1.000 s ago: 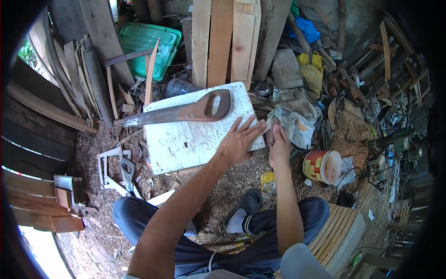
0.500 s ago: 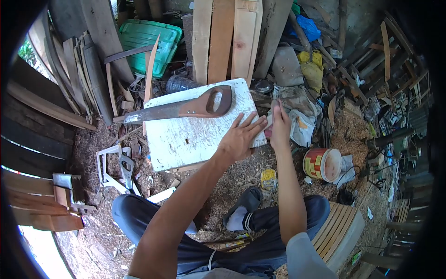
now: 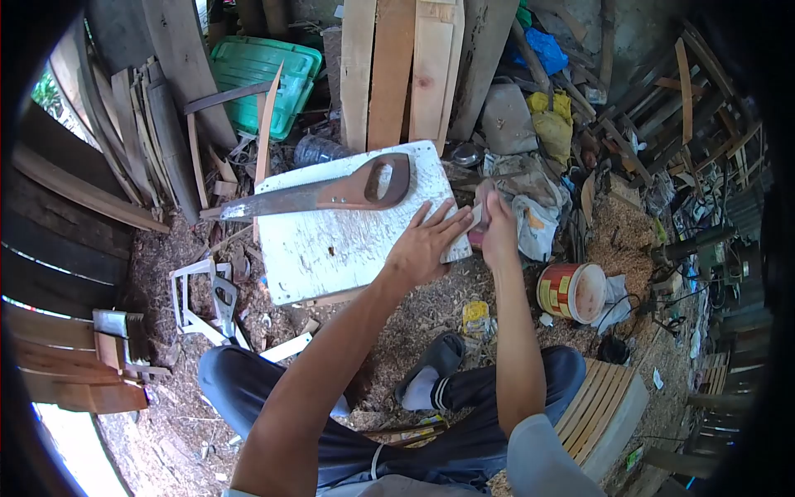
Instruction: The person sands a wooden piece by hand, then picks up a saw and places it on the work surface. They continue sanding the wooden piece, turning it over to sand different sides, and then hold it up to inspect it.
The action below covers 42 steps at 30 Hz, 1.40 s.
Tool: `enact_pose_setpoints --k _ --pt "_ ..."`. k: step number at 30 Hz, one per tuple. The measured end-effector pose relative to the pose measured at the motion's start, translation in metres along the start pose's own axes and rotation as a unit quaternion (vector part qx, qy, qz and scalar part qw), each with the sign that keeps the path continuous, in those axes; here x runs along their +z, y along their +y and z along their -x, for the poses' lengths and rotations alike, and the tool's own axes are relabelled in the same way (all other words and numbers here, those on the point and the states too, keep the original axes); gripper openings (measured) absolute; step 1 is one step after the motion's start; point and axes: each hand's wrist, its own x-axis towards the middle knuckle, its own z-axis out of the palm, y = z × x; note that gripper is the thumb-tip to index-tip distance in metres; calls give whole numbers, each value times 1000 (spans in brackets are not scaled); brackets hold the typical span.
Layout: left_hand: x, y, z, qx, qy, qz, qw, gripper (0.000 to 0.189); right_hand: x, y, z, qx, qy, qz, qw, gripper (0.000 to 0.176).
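A white, scuffed board (image 3: pixel 331 248) lies tilted in front of me. A handsaw (image 3: pixel 348 190) rests across its upper part, wooden handle to the right and blade pointing left. My left hand (image 3: pixel 424 246) presses flat on the board's right part, fingers spread. Beyond the right edge, my right hand (image 3: pixel 498 228) is closed on a small flat piece that looks greyish and blurred. A reddish thing shows between the hands, by the board's edge; I cannot make out what it is.
A red and white bucket (image 3: pixel 571 292) stands right of my right forearm. A second saw (image 3: pixel 224 302) lies on the floor at left near a white frame (image 3: pixel 192 311). Planks (image 3: pixel 393 74) lean behind the board, beside a green plastic lid (image 3: pixel 277 62). A slatted wooden piece (image 3: pixel 592 406) is at lower right.
The flat piece in my right hand has tilted and shifted slightly left, and the hand has turned a little. My left hand stays on the board.
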Motion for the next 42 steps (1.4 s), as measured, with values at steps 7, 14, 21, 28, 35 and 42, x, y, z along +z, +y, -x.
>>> enact_pose_setpoints --k 7,14,21,28,35,42 --pt "-3 2 -1 -3 -13 -18 1000 101 14 4 9 -52 41 -11 998 50" --pt "-7 3 -2 -14 -17 -8 1000 100 12 0 57 -48 40 58 996 55" --pt "-4 3 -2 -18 -30 -29 999 100 5 5 -1 -31 21 31 999 56" --pt "-4 4 -1 -13 -15 -20 1000 96 13 0 10 16 29 -44 998 54" --pt "-4 0 -2 -7 -6 -14 1000 96 18 -10 47 -3 45 -23 999 53" --pt "-4 2 -2 -14 -5 8 1000 97 7 23 -6 -41 25 -43 998 54"
